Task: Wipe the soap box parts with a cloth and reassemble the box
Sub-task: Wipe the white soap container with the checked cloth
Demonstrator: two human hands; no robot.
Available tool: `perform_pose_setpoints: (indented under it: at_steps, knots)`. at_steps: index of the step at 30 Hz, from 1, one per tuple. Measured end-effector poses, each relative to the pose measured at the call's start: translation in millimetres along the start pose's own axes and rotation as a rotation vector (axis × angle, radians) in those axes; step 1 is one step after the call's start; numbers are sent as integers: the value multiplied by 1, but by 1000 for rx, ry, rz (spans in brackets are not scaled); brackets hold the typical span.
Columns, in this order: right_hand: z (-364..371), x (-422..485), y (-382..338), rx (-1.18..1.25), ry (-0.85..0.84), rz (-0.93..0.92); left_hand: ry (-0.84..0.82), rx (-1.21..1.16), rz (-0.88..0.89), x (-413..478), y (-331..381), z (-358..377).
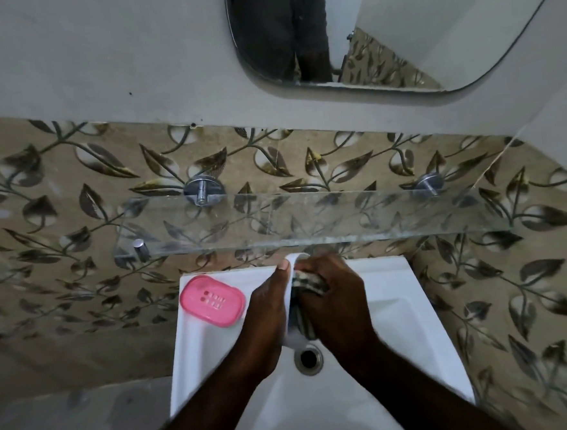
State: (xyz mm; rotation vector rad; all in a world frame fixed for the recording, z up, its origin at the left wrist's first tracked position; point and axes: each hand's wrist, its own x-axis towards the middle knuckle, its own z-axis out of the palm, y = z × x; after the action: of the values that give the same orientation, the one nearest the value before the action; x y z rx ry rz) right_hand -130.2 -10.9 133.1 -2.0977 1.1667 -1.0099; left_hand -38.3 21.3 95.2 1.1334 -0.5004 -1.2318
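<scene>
Over the sink [397, 274], fingers of your left hand [265, 310] grip the white box part [295, 338], your right hand [338, 298] the cloth [308, 278]; pink tray [212, 300] on its left rim.

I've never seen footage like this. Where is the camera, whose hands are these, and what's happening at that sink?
No machine here: a person wears a camera on the head, so this single picture looks down at their own hands over a white sink. The left hand holds a white soap box part on edge. The right hand grips a cloth and presses it into that part. A pink soap box part lies on the sink's left rim. Above are a glass shelf and a mirror.
</scene>
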Motion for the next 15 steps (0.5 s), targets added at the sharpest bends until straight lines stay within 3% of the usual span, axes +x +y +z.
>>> perform_pose_setpoints:
  at_steps: [3, 9, 13, 15]
  knots:
    - [2, 12, 26, -294, 113, -153, 30, 40, -20, -5, -4, 0]
    - [1, 8, 41, -588, -151, 112, 62, 192, 68, -9, -7, -5]
    - [-6, -7, 39, -239, -561, 212, 74, 209, 76, -12, -10, -3]
    - [-9, -19, 29, 40, -599, 333, 84, 218, 105, -11, -7, -5]
